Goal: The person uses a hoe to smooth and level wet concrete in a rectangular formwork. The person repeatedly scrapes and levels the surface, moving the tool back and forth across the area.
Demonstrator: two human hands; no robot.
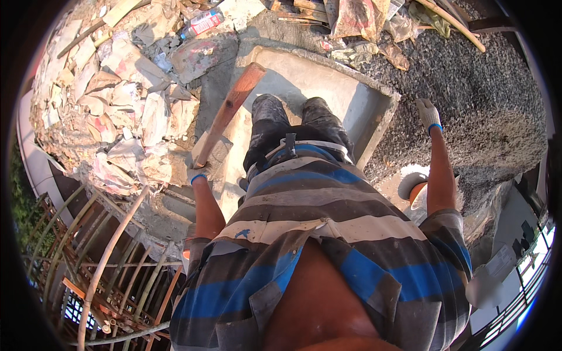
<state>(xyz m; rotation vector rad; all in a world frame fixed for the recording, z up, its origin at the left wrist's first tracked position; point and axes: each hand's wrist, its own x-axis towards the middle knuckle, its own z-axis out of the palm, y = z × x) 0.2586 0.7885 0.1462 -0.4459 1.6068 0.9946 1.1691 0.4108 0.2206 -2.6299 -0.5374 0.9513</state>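
My left hand, in a light glove with a blue cuff, grips the lower part of a thick wooden handle, which slants up and away along the left side of the concrete trough. What the handle's lower end connects to is unclear. My right hand, gloved with a blue cuff, reaches out over the dark gravel with its fingers extended and nothing visible in them. My legs, in mud-caked trousers, stand in the shallow concrete trough between the two hands.
Torn sacks and paper litter the left, with a plastic bottle among them. Bamboo poles and bent canes lie at the lower left. An orange-and-white container sits beside my right arm. Sticks edge the far right.
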